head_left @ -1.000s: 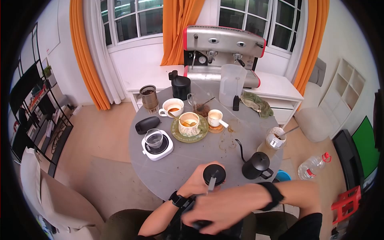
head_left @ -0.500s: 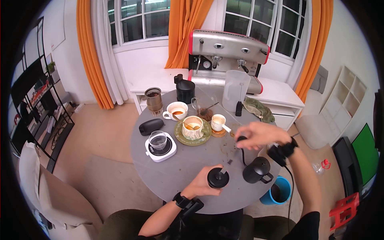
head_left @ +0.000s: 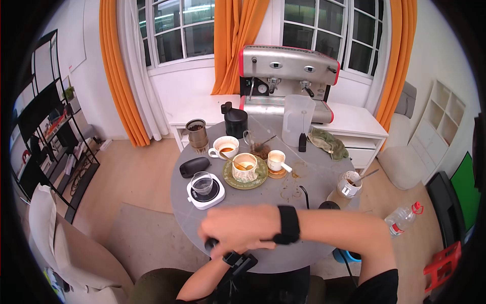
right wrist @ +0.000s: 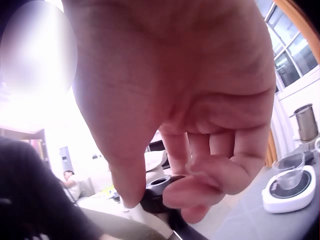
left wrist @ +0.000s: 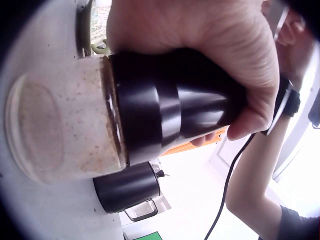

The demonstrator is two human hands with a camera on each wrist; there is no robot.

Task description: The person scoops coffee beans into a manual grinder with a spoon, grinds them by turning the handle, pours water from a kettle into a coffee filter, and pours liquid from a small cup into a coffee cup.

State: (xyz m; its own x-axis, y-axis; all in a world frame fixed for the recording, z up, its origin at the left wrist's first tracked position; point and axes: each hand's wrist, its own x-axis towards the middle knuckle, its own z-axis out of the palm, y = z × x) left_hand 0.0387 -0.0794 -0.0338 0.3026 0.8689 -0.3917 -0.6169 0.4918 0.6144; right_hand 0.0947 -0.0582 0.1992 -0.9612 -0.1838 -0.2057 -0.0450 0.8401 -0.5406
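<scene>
In the left wrist view, my left hand [left wrist: 200, 30] grips the black body of a hand coffee grinder [left wrist: 142, 115] with fingers wrapped round it. The grinder's clear jar [left wrist: 60, 120] points toward the grey table, brown grounds clinging inside near the collar. My right hand [head_left: 243, 226] passes over the left one in the head view, hiding the grinder there. Its thumb and curled fingers hold the black crank knob [right wrist: 156, 197], seen in the right wrist view. Behind the right forearm, a black gooseneck kettle [left wrist: 129, 187] stands on the table.
Left on the table [head_left: 283, 258] is a white scale [head_left: 206, 201] with a glass cup [head_left: 202, 183]. A green plate [head_left: 233, 181] bears a cup [head_left: 245, 172]; a small white pot [head_left: 276, 161] stands beside it. Farther right is a jar with a spoon [head_left: 349, 186]. An espresso machine [head_left: 288, 66] stands behind.
My right hand has swung round with the crank knob, out to the right half a second ago and now back left across the left hand. The left hand keeps its hold on the grinder.
</scene>
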